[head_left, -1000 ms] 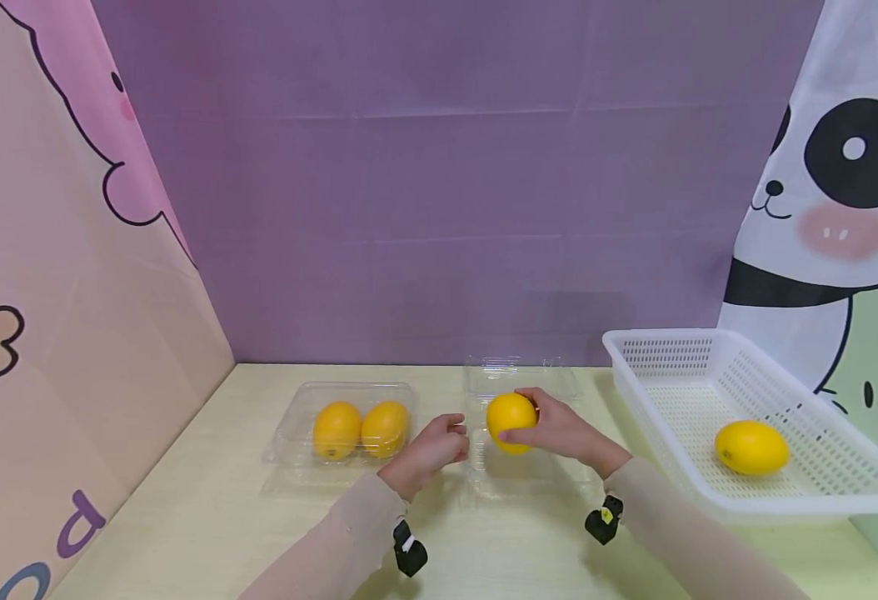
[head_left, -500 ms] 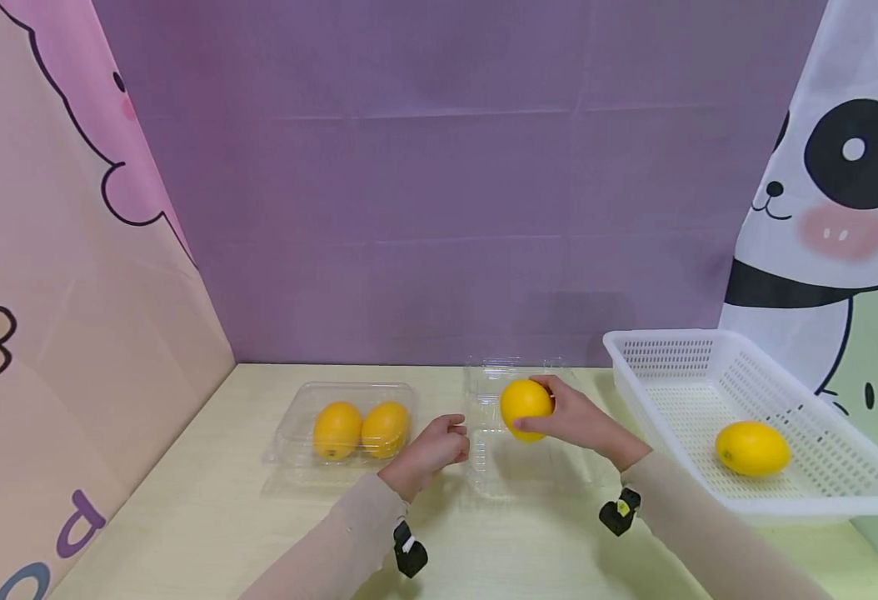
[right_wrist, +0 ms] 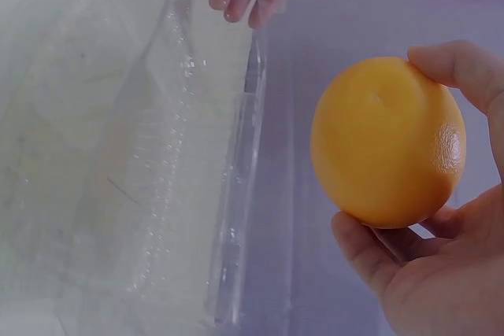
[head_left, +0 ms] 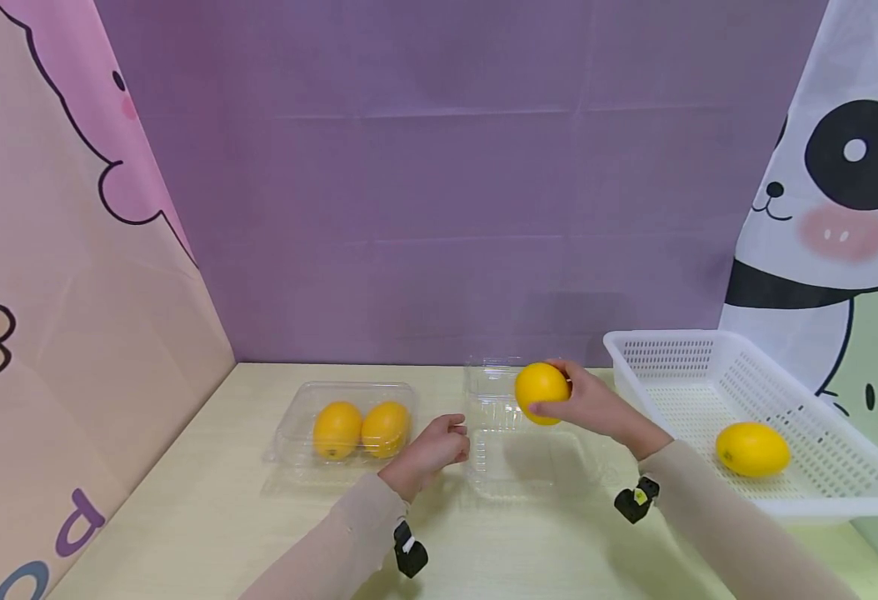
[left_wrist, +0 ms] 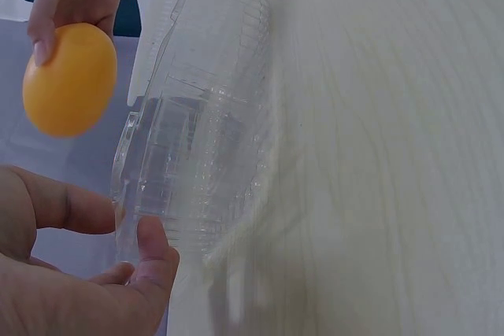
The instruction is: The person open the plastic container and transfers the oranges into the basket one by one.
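Observation:
My right hand (head_left: 589,404) grips a smooth yellow-orange oval fruit (head_left: 541,392) between thumb and fingers, held up above an open clear plastic clamshell box (head_left: 521,467). In the right wrist view the fruit (right_wrist: 386,143) shows a small dimple, and its underside is clear of the box. At the box's left side, my left hand (head_left: 431,450) pinches the rim; the left wrist view shows thumb and finger on either side of the clear edge (left_wrist: 126,163). The box's lid lies folded back behind its base. No fruit shows in the base.
On the left stands a closed clear box (head_left: 296,417) with two similar fruits (head_left: 337,431) inside. A white perforated basket (head_left: 664,400) on the right holds one more fruit (head_left: 752,448). A purple cloth wall (head_left: 439,208) borders the table's back edge.
My right hand has lifted the fruit and carried it right and farther back, from low over the box base to near its lid. The left hand has stayed at the box's rim.

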